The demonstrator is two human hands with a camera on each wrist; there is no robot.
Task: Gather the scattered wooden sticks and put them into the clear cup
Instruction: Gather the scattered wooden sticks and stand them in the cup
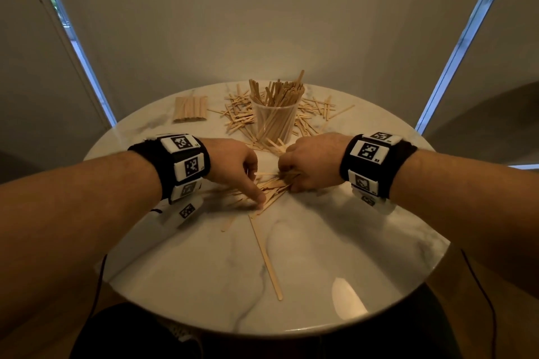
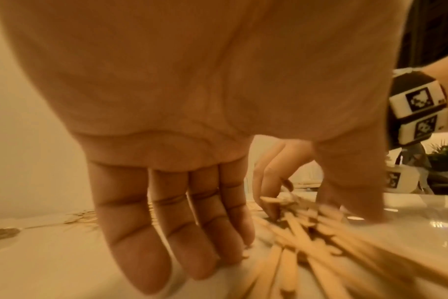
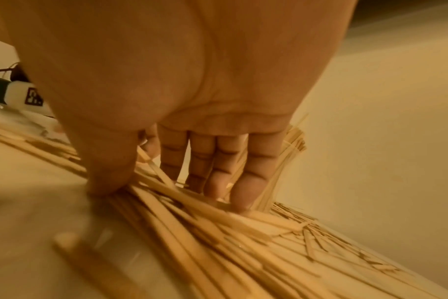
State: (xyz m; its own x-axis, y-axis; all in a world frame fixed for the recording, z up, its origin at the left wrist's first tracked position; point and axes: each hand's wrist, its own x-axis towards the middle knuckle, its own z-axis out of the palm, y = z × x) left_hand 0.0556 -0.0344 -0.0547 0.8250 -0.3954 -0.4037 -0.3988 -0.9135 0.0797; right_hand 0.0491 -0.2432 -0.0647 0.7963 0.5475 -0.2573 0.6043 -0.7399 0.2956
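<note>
A clear cup (image 1: 275,122) stands at the back middle of the round marble table (image 1: 335,242), packed with upright wooden sticks. More sticks lie scattered around its base. In front of it lies a loose pile of sticks (image 1: 269,185), with both hands on it. My left hand (image 1: 242,169) has straight fingers (image 2: 166,232) whose tips touch the table at the pile's (image 2: 320,252) left edge. My right hand (image 1: 309,166) pinches a bunch of these sticks (image 3: 192,232) between thumb (image 3: 108,178) and fingers (image 3: 243,188).
A neat bundle of sticks (image 1: 190,109) lies at the back left. One long stick (image 1: 265,256) and a short one (image 1: 227,223) lie toward the near edge. Both wrists wear black bands with marker tags. Thin cables hang past the table's sides.
</note>
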